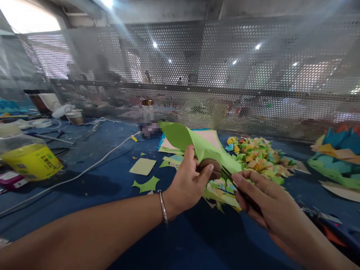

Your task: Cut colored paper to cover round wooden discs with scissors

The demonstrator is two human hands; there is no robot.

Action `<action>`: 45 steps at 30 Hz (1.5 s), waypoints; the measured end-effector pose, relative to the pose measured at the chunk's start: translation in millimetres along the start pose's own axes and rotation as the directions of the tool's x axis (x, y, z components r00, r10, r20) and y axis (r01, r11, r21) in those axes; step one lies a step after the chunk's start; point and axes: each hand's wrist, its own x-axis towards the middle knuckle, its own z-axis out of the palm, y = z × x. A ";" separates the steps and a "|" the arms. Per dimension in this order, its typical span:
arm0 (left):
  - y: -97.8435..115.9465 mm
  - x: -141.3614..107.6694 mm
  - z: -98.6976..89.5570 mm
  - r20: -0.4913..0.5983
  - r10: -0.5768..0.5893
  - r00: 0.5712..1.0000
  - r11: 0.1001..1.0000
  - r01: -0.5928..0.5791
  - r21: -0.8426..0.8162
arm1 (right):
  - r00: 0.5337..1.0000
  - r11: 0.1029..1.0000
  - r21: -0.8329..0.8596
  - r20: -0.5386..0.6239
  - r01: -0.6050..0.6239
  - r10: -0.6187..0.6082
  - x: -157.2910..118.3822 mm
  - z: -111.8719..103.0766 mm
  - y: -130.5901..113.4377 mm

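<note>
My left hand (187, 183) pinches a curled sheet of green paper (209, 144), with a round brown disc (210, 168) pressed against it under the thumb. In my right hand (261, 191) is a pair of scissors (229, 175), mostly hidden by the fingers. Its dark blades reach the paper's edge right beside the disc. Below and behind the hands lie paper scraps (222, 187) and a stack of coloured sheets (206, 135). A green offcut (146, 184) with curved edges and a pale square of paper (143, 166) rest left of my left hand.
A heap of small folded paper pieces (258, 153) lies behind my right hand. Stacked paper shapes (337, 157) stand far right. At left are a bottle with a yellow label (33, 161) and a white cable (95, 165). A gold-lidded jar (147, 108) stands by the perforated screen (174, 71).
</note>
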 end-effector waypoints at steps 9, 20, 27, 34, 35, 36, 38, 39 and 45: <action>-4.7 -1.3 5.0 0.138 -0.013 0.990 0.993 0.029 -0.117 | 1.000 0.998 0.056 0.021 -0.023 0.022 -0.8 0.3 1.8; -13.3 -1.0 3.6 0.197 0.026 0.980 0.987 0.006 -0.162 | 1.000 1.000 -0.018 0.020 0.008 -0.008 4.8 -1.9 3.7; -11.1 -2.2 7.1 0.189 0.026 0.982 0.979 0.013 -0.203 | 0.999 0.999 -0.024 0.018 0.045 -0.045 4.4 -6.4 8.4; -4.3 -2.8 6.2 0.193 -0.003 0.981 0.981 0.041 -0.192 | 0.997 0.994 -0.080 0.022 0.072 -0.070 4.8 -7.2 6.5; -3.5 -2.7 5.8 0.191 -0.006 0.982 0.982 0.042 -0.184 | 0.997 0.993 -0.090 0.026 0.077 -0.075 4.9 -7.3 6.1; -2.8 -2.6 5.4 0.190 -0.008 0.982 0.983 0.042 -0.177 | 0.996 0.992 -0.098 0.031 0.083 -0.080 4.9 -7.3 5.6; -1.8 -2.8 4.6 0.186 -0.006 0.982 0.986 0.037 -0.162 | 0.995 0.990 -0.107 0.047 0.094 -0.090 4.7 -7.2 4.8; -1.5 -3.0 4.2 0.188 -0.004 0.982 0.988 0.034 -0.154 | 0.994 0.989 -0.108 0.053 0.099 -0.094 4.5 -7.1 4.4; -0.4 -4.5 3.8 0.181 -0.015 0.983 0.988 0.042 -0.148 | 0.992 0.988 -0.099 0.045 0.119 -0.115 3.6 -6.0 2.9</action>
